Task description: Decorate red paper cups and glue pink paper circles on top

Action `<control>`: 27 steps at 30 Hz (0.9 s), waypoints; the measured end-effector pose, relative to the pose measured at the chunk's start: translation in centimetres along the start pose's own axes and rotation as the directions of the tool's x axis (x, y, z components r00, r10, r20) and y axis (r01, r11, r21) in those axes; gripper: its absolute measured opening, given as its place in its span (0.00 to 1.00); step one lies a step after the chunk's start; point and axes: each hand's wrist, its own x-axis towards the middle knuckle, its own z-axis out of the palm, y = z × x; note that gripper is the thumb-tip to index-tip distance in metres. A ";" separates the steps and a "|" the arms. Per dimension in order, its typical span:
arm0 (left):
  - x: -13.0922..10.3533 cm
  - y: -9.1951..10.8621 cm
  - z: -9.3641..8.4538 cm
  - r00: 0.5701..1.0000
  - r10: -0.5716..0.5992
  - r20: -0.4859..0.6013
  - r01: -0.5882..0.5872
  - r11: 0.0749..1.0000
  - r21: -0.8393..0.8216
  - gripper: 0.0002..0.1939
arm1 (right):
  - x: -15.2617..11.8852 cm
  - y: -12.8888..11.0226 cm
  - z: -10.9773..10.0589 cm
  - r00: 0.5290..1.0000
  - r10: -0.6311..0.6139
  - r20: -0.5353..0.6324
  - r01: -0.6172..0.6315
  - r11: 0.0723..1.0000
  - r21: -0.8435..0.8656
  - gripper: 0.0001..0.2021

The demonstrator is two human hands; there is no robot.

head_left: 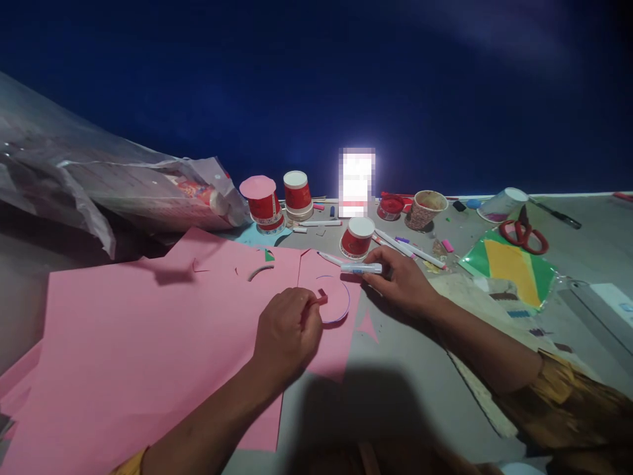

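Desk: I see a grey desk (420, 396) under dim light, dark blue wall behind
Left hand (289, 333): fingers pinching a small pink paper scrap (321, 300) on the large pink paper sheet (123, 349)
Right hand (400, 280): fingers gripping a white marker pen (361, 268)

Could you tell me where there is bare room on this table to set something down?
Bare grey table lies below the right hand. It is crowded behind: paper cups, markers and scissors.
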 end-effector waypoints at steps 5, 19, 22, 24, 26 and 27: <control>0.2 0.3 -0.3 0.995 -0.064 -0.071 0.056 0.992 -0.117 0.06 | -0.3 0.2 0.8 0.998 -0.057 0.023 0.058 0.997 -0.056 0.04; 0.6 1.2 0.1 0.933 -0.339 0.122 0.357 0.819 -0.450 0.05 | -2.4 -3.5 1.4 0.983 0.013 0.185 -0.066 0.956 0.285 0.13; 0.8 1.2 0.1 0.866 -0.461 0.193 0.484 0.678 -0.554 0.11 | -2.4 -3.7 1.4 0.976 0.024 0.217 -0.082 0.962 0.262 0.12; 1.0 1.2 0.1 0.833 -0.498 0.240 0.531 0.600 -0.598 0.20 | -2.3 -3.6 1.3 0.972 0.025 0.233 -0.082 0.967 0.241 0.12; 1.2 1.0 0.1 0.817 -0.507 0.275 0.554 0.557 -0.619 0.22 | -2.3 -3.6 1.2 0.969 0.012 0.249 -0.070 0.972 0.225 0.11; 1.2 0.9 0.1 0.811 -0.509 0.289 0.563 0.543 -0.623 0.23 | -2.3 -3.5 1.2 0.966 0.005 0.259 -0.063 0.974 0.218 0.11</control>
